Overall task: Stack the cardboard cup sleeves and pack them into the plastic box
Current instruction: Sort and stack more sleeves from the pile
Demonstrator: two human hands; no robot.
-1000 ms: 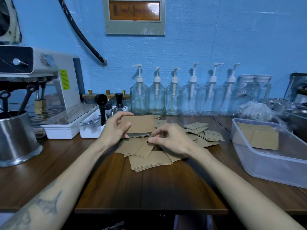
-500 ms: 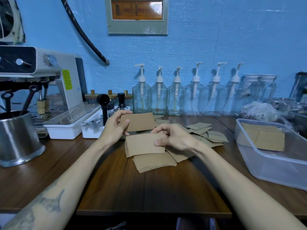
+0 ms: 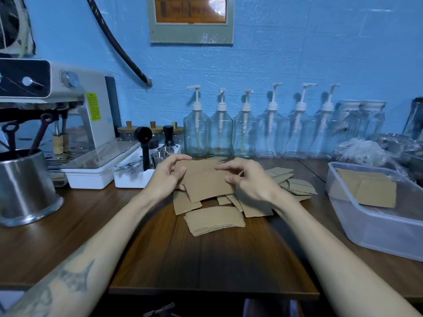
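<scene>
My left hand [image 3: 166, 177] grips a small stack of flat brown cardboard cup sleeves [image 3: 206, 181] by its left edge, just above the table. My right hand [image 3: 247, 177] touches the stack's right edge with thumb and fingertips, its fingers apart. Under and around the stack lie several loose sleeves [image 3: 215, 220] scattered on the dark wooden table [image 3: 206, 259], some more to the right [image 3: 295, 184]. The clear plastic box [image 3: 375, 227] stands at the right with a few sleeves [image 3: 373, 191] lying flat inside.
A steel pot [image 3: 25, 191] and an espresso machine [image 3: 68, 110] stand at the left. A white tray [image 3: 137, 177] with tools sits behind my left hand. Several glass pump bottles [image 3: 245, 131] line the blue wall. Plastic bags [image 3: 361, 152] lie behind the box.
My right hand lifted a sleeve from the pile and brought it up onto the stack held in my left hand. The two hands are now close together at the stack.
</scene>
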